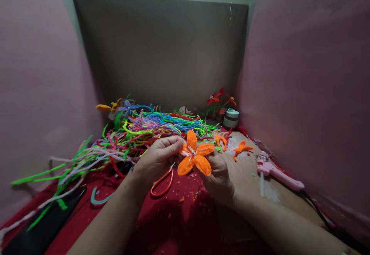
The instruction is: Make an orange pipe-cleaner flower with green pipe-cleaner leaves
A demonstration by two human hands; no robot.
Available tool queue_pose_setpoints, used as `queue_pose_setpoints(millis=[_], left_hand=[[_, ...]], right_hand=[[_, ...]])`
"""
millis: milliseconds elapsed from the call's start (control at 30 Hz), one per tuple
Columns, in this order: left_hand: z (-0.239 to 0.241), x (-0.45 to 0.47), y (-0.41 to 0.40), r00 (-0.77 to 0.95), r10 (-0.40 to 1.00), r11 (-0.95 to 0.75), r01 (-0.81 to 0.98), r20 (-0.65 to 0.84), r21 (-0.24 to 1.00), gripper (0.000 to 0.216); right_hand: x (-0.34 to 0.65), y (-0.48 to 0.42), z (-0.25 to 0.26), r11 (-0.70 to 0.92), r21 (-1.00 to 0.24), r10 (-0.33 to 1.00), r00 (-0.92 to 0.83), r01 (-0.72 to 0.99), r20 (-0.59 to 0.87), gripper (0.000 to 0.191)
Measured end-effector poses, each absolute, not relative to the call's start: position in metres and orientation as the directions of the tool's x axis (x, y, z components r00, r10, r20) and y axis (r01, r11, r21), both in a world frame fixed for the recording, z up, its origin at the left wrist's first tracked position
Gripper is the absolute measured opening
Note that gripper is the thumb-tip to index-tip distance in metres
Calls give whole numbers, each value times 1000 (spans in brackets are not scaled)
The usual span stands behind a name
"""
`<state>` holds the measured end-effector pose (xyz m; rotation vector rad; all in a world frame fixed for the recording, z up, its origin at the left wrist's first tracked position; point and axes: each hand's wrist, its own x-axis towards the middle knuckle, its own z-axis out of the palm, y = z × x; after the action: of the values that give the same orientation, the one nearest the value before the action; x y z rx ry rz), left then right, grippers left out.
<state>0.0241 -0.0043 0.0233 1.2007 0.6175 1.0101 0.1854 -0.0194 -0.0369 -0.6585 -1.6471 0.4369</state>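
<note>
An orange pipe-cleaner flower (pixel 203 164) with several petals and pale stamens at its centre faces me, held up between both hands. My left hand (pixel 162 152) pinches the petal on its left side with thumb and fingers. Behind the lower right petals, my right hand (pixel 219 178) is closed round the back of the flower, most of its fingers hidden. Below the left hand, red-handled scissors or pliers (pixel 162 185) lie on the red cloth (pixel 176 220), among small orange scraps.
A heap of colourful pipe cleaners (pixel 162 125) spreads across the back and left. At right lie a pink glue gun (pixel 279 174), loose orange pieces (pixel 242 149) and a lidded jar (pixel 231 118). Finished flowers (pixel 215 98) stand behind. A black flat object (pixel 46 224) is at front left.
</note>
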Motion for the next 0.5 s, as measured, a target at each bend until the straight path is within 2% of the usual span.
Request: queue_pose_setpoints(millis=[167, 333, 400, 500], left_hand=[[37, 17, -6, 385, 906, -46, -322, 175, 946, 29], [38, 25, -13, 356, 931, 45, -328, 80, 943, 27], [36, 30, -15, 353, 934, 84, -344, 46, 935, 26], [36, 32, -14, 343, 938, 82, -347, 45, 934, 29]], right_hand=[[185, -23, -29, 826, -509, 545, -112, 243, 831, 13], [185, -25, -26, 869, -396, 459, -183, 296, 869, 15], [185, -25, -26, 873, -379, 450, -211, 306, 868, 20], [185, -26, -26, 865, -409, 472, -195, 292, 860, 16]])
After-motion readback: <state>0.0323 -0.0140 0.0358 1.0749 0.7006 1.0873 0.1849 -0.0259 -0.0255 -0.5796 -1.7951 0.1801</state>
